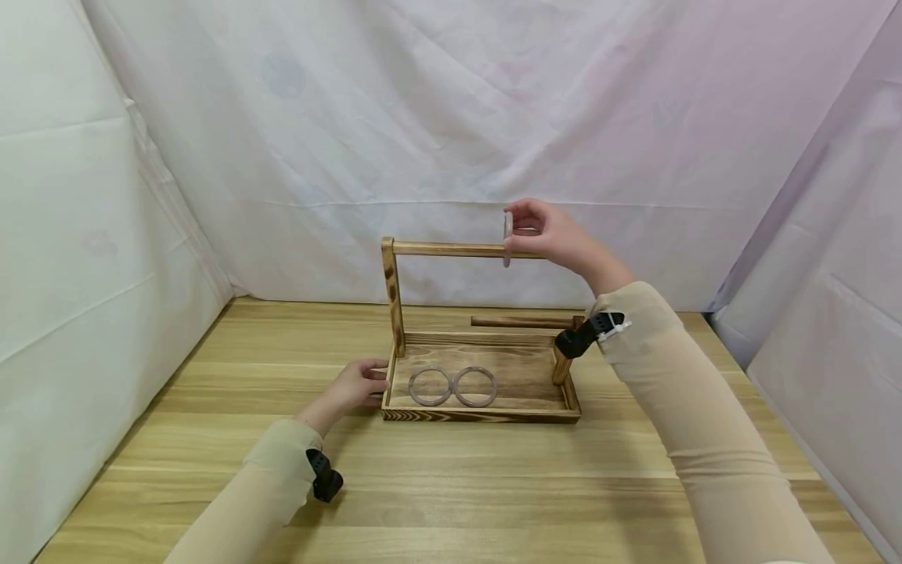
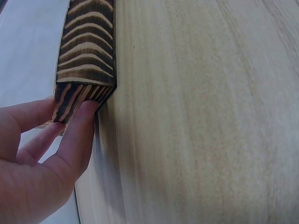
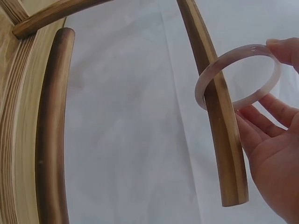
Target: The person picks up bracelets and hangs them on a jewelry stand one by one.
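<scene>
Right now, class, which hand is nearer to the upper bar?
Right. The right hand holds a bangle around the upper bar; the left hand is lower, gripping the left end of the tray.

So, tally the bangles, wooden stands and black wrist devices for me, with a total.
Bangles: 3 (two in the tray, one in the right hand)
Wooden stand: 1
Black wrist devices: 2
Total: 6
</scene>
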Demonstrator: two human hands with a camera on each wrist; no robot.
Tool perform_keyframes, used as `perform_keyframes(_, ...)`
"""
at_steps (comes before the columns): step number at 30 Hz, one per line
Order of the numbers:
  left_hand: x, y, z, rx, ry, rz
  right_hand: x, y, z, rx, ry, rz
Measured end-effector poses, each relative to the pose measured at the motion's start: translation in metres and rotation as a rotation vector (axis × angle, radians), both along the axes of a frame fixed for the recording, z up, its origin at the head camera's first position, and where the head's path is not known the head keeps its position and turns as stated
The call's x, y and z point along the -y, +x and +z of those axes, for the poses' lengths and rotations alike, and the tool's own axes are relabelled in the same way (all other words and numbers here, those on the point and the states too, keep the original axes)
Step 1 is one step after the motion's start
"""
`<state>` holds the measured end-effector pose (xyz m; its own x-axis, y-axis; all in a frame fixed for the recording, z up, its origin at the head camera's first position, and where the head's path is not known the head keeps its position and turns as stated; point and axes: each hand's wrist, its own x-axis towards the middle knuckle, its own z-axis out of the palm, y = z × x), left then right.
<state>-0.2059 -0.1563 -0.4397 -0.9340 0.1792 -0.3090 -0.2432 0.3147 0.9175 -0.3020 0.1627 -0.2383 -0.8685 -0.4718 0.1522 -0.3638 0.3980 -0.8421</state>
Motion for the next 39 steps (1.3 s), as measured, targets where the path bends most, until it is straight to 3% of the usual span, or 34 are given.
perform_keyframes(13,0.0,-0.001,-0.002,0.002,-0.002,0.002,0.011,-0.001,0.001,0.0,-0.009,0.025)
perform_keyframes(39,-0.003,0.005,0.006,-0.001,0.001,0.004,0.037,-0.002,0.004,-0.019,0.031,0.085)
